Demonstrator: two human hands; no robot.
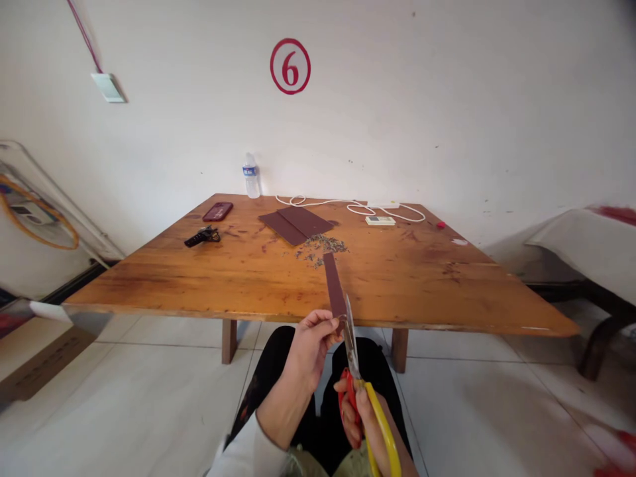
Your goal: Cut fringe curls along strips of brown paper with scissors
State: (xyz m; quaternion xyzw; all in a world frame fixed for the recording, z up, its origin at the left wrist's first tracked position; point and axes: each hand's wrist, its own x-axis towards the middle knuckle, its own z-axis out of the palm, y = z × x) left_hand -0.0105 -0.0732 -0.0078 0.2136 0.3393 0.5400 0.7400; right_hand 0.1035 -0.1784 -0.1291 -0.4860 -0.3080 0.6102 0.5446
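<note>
In my left hand (314,341) I pinch the near end of a narrow dark-brown strip (334,285), which points away from me over the table's front edge. My right hand (365,411) is closed round the handles, one red and one yellow, of a pair of scissors (352,351). The scissor blades point up and away, right beside the strip's near end and my left fingertips. Whether they touch the strip I cannot tell. Past the strip's far end lies a scattered heap of small dark clippings (322,245). Behind it rest flat brown sheets (298,224), partly overlapping.
On the wooden table (427,285) are a phone (217,211), black keys or a strap (203,236), a water bottle (251,177), a white cable (322,201) and a small pale device (380,220). My knees are under the front edge. A cardboard box (44,358) stands at left.
</note>
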